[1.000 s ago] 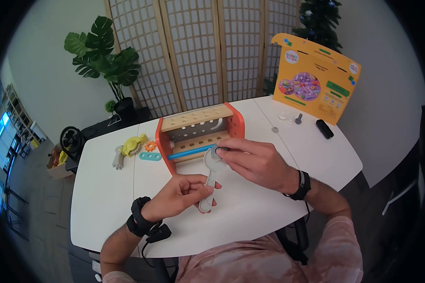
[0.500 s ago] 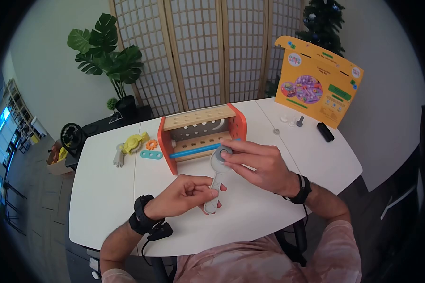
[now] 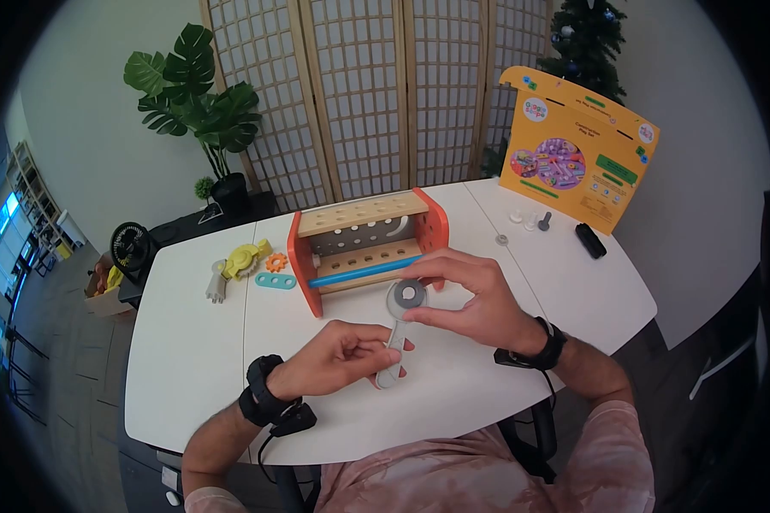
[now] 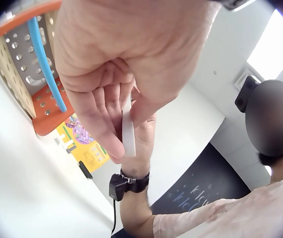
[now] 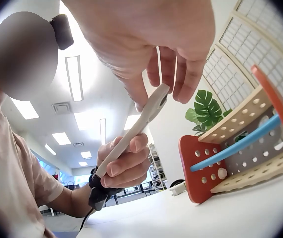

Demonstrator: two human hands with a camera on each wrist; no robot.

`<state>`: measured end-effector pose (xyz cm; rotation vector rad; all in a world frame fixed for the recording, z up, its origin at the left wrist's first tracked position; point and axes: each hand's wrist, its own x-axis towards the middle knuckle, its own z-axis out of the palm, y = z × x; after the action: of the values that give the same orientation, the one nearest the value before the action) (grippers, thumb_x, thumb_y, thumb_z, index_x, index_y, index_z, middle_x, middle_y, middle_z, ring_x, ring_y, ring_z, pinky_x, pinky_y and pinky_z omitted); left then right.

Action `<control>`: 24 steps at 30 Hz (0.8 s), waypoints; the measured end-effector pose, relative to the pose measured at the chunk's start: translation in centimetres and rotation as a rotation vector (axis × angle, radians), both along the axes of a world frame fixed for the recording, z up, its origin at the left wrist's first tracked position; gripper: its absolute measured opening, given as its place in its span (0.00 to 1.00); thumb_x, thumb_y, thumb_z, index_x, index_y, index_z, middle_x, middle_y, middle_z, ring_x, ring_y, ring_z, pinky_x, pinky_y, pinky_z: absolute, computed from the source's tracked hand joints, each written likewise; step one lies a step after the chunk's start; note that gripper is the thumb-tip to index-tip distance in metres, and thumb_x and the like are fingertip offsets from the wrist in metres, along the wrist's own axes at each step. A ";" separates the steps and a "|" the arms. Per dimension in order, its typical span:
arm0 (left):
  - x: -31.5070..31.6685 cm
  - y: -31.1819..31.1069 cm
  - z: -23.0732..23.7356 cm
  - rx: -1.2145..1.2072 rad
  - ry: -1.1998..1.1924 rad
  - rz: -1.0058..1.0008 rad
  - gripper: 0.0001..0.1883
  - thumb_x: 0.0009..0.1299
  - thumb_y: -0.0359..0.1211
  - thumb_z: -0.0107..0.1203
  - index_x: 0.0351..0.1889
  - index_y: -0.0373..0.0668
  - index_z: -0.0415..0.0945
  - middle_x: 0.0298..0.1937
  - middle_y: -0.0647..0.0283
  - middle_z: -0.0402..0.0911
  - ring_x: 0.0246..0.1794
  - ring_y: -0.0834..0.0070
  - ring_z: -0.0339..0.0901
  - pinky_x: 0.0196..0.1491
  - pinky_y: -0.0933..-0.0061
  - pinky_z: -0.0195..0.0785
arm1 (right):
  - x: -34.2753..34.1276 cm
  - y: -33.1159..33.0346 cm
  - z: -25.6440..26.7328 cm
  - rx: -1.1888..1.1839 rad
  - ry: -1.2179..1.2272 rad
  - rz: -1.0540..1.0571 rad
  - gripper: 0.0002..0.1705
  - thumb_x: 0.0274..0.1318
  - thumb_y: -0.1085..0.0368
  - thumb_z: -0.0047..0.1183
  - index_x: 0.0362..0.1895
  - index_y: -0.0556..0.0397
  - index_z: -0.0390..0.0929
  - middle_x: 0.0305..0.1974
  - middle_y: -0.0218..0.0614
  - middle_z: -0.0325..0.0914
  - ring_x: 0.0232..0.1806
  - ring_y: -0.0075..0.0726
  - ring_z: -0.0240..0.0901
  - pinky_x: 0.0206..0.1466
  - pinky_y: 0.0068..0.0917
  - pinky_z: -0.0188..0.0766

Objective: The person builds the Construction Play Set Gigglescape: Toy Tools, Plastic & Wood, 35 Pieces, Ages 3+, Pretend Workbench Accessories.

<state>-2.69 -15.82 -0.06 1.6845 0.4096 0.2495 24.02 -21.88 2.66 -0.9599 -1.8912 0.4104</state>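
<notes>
My left hand [image 3: 338,357] holds the handle of a light grey toy wrench [image 3: 392,374], gripped between thumb and fingers. The wrench slants up and away over the table, its round head at the far end. A dark grey ring [image 3: 418,293] with a pale centre lies against that head. My right hand [image 3: 479,303] pinches the ring at its edge, thumb on the near side and fingers on the far side. In the right wrist view the wrench [image 5: 124,141] is seen nearly edge-on. Just beyond the hands stands a toy toolbox [image 3: 436,224] with orange-red ends and a blue rod.
Left of the toolbox lie a teal strip with holes [image 3: 275,280], an orange gear [image 3: 276,262], a yellow toy piece [image 3: 245,256] and a grey piece [image 3: 216,286]. Rightward are a grey bolt [image 3: 545,221], small pale pieces, a black object [image 3: 589,241] and a standing yellow box [image 3: 603,184].
The wrench has shifted slightly right and turned more upright. My right fingers have moved from over the ring to its edges, so its face now shows. The left hand keeps its grip.
</notes>
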 end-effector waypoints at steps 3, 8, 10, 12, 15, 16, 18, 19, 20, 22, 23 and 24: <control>0.1 0.2 -0.2 -0.035 -0.005 -0.015 0.18 0.88 0.34 0.57 0.70 0.36 0.81 0.49 0.65 0.91 0.50 0.84 0.88 0.47 0.79 0.83 | 0.0 -0.1 0.0 0.022 0.047 -0.030 0.33 0.58 0.66 0.79 0.67 0.51 0.83 0.57 0.38 0.87 0.56 0.33 0.87 0.55 0.31 0.84; 0.0 0.0 0.3 -0.046 0.025 0.017 0.18 0.88 0.33 0.57 0.71 0.36 0.78 0.48 0.64 0.92 0.49 0.84 0.87 0.48 0.79 0.82 | 3.0 1.0 0.7 0.188 0.033 -0.133 0.29 0.62 0.66 0.76 0.66 0.53 0.82 0.58 0.39 0.85 0.56 0.33 0.87 0.55 0.30 0.84; -0.2 0.3 0.2 -0.046 0.043 0.021 0.18 0.88 0.32 0.57 0.71 0.36 0.77 0.48 0.63 0.92 0.49 0.84 0.87 0.48 0.79 0.82 | 4.8 1.5 1.2 0.216 0.082 -0.245 0.24 0.65 0.68 0.72 0.64 0.56 0.82 0.57 0.39 0.85 0.55 0.34 0.86 0.55 0.31 0.84; -0.5 0.5 -0.1 -0.074 0.031 0.068 0.17 0.87 0.31 0.57 0.70 0.36 0.75 0.48 0.61 0.93 0.49 0.83 0.88 0.48 0.78 0.81 | 7.8 2.5 1.1 0.210 0.151 -0.378 0.25 0.66 0.68 0.71 0.65 0.56 0.81 0.57 0.38 0.85 0.56 0.33 0.84 0.56 0.31 0.83; -0.6 0.8 -0.7 -0.071 0.009 0.119 0.15 0.87 0.31 0.55 0.69 0.38 0.75 0.46 0.58 0.94 0.47 0.78 0.90 0.47 0.76 0.82 | 14.2 5.1 -0.1 0.217 0.183 -0.605 0.25 0.69 0.68 0.68 0.67 0.56 0.79 0.57 0.38 0.84 0.55 0.31 0.84 0.55 0.31 0.84; -0.5 0.8 -0.8 -0.077 0.003 0.119 0.15 0.87 0.31 0.55 0.69 0.38 0.75 0.46 0.58 0.94 0.47 0.78 0.90 0.47 0.76 0.82 | 16.4 5.7 -0.7 0.184 0.219 -0.675 0.24 0.69 0.68 0.67 0.67 0.56 0.79 0.57 0.38 0.84 0.55 0.31 0.83 0.55 0.31 0.83; -0.4 0.8 -0.7 -0.116 0.022 0.174 0.15 0.87 0.30 0.56 0.68 0.38 0.74 0.47 0.56 0.94 0.48 0.76 0.91 0.48 0.73 0.84 | 22.6 7.4 -3.7 0.083 0.296 -0.804 0.24 0.69 0.69 0.66 0.66 0.56 0.79 0.56 0.39 0.84 0.55 0.31 0.82 0.57 0.31 0.81; -0.5 0.8 -0.8 -0.123 0.016 0.179 0.15 0.87 0.30 0.56 0.68 0.38 0.74 0.47 0.56 0.94 0.48 0.76 0.91 0.48 0.73 0.84 | 26.4 8.5 -6.2 0.015 0.337 -0.863 0.24 0.68 0.69 0.66 0.66 0.56 0.79 0.56 0.39 0.84 0.55 0.32 0.82 0.57 0.31 0.80; -0.5 0.9 -0.8 -0.124 0.018 0.184 0.15 0.87 0.30 0.56 0.68 0.38 0.74 0.48 0.56 0.93 0.48 0.75 0.91 0.48 0.72 0.85 | 29.8 9.1 -8.9 -0.066 0.291 -0.970 0.25 0.66 0.69 0.67 0.66 0.56 0.79 0.55 0.39 0.84 0.55 0.32 0.81 0.58 0.31 0.79; -0.3 1.3 -0.6 -0.126 0.007 0.195 0.16 0.86 0.30 0.56 0.68 0.39 0.73 0.49 0.55 0.93 0.49 0.74 0.91 0.49 0.71 0.86 | 34.5 10.0 -12.9 -0.139 0.231 -1.072 0.26 0.65 0.70 0.68 0.66 0.56 0.80 0.55 0.39 0.84 0.55 0.33 0.81 0.59 0.31 0.79; -0.2 1.3 -0.6 -0.130 0.018 0.196 0.16 0.86 0.29 0.57 0.69 0.39 0.73 0.50 0.55 0.93 0.50 0.74 0.91 0.49 0.71 0.86 | 35.9 10.0 -14.8 -0.214 0.203 -1.117 0.26 0.63 0.70 0.69 0.65 0.57 0.81 0.55 0.39 0.83 0.53 0.33 0.82 0.55 0.31 0.79; -0.2 1.4 -0.6 -0.135 0.033 0.197 0.17 0.86 0.29 0.57 0.70 0.40 0.72 0.51 0.55 0.93 0.51 0.74 0.90 0.50 0.71 0.86 | 36.6 10.0 -15.9 -0.294 0.176 -1.162 0.27 0.61 0.70 0.71 0.64 0.58 0.82 0.55 0.40 0.83 0.50 0.32 0.82 0.51 0.31 0.80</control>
<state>-2.84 -14.45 -0.64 1.5185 0.6052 0.3315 60.59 -11.86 -13.19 -1.9328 -0.8714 0.0478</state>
